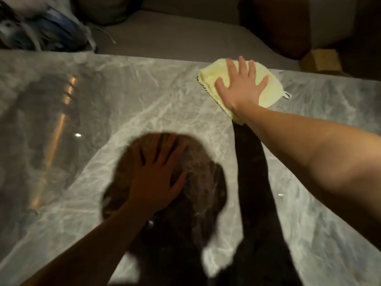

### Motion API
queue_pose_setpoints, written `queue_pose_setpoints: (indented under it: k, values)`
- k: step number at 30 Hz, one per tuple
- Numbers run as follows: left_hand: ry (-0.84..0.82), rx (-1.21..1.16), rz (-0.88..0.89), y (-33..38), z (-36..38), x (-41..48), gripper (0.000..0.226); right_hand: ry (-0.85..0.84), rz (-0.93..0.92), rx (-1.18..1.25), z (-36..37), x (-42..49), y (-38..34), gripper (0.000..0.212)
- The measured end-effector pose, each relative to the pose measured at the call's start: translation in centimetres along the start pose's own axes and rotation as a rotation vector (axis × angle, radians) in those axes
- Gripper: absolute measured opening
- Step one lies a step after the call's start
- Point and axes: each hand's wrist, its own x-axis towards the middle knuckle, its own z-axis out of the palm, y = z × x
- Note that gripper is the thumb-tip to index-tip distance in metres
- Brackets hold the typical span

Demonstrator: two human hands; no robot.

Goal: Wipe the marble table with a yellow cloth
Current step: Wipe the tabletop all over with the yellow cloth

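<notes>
Head view: the yellow cloth [266, 87] lies folded at the far edge of the marble table [103, 96], pinned under the flat, spread right hand [241, 87], pressing rather than clutching. Nearer than the cloth, the left hand [156, 178] rests splayed and empty on the marble. Best to keep the palm flat and sweep overlapping strokes back from that edge.

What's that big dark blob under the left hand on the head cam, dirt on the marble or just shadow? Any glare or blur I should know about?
Head view: the blob is shadow, a rounded head shape around the left hand, with the right arm's shadow streak running up to the yellow cloth; warm reflections glare on the marble table at left; the clutter beyond the table's far-left corner is blurred.
</notes>
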Motion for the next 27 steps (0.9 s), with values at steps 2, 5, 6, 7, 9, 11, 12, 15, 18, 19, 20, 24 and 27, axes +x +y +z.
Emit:
queue_pose_setpoints:
  k: [2, 5, 6, 7, 9, 11, 12, 15, 18, 19, 20, 24, 27]
  values:
    - [-0.016, -0.007, -0.003, 0.0, -0.1, -0.2, 0.067, 0.001, -0.013, -0.006, -0.1, -0.7, 0.1, 0.065]
    - [-0.026, 0.017, 0.022, -0.1, -0.3, -0.1, 0.066, 0.027, -0.052, -0.003, 0.3, -3.4, 1.0, 0.064]
    - [-0.023, 0.03, 0.031, -0.3, -0.4, 0.0, 0.066, 0.022, -0.067, -0.006, 0.4, -4.8, 1.3, 0.064]
    - [-0.008, 0.033, 0.04, -0.5, -0.3, 0.1, 0.065, 0.008, -0.081, -0.008, 0.4, -6.6, 1.6, 0.065]
    - [-0.004, 0.009, 0.039, -0.4, -0.1, 0.2, 0.066, 0.006, -0.098, -0.001, 0.9, -10.8, 2.7, 0.066]
    - [0.012, 0.014, 0.022, -0.2, 0.2, 0.3, 0.067, 0.018, -0.074, 0.016, 1.4, -15.7, 4.0, 0.068]
    - [0.018, 0.002, 0.012, -0.2, 0.2, 0.3, 0.068, 0.018, -0.048, 0.03, 1.7, -18.6, 4.5, 0.069]
    - [0.009, -0.105, -0.004, 0.0, -0.2, 0.2, 0.067, 0.035, 0.038, 0.07, 2.8, -27.9, 5.1, 0.067]
    - [0.035, -0.254, 0.045, 1.4, -1.3, -0.4, 0.062, 0.043, 0.09, 0.024, 4.1, -37.7, 5.8, 0.066]
    - [0.042, -0.287, 0.086, 2.4, -1.6, -0.7, 0.062, 0.035, 0.091, -0.014, 4.5, -40.9, 6.1, 0.066]
    - [0.044, -0.298, 0.131, 3.6, -1.7, -0.9, 0.062, 0.021, 0.089, -0.04, 4.9, -43.5, 6.4, 0.066]
    - [0.017, -0.262, 0.244, 8.2, -0.7, -0.8, 0.058, -0.009, 0.087, -0.089, 5.5, -46.7, 7.2, 0.069]
    - [0.003, -0.204, 0.332, 10.4, 0.0, 1.4, 0.058, -0.014, 0.095, -0.083, 5.1, -44.3, 7.8, 0.074]
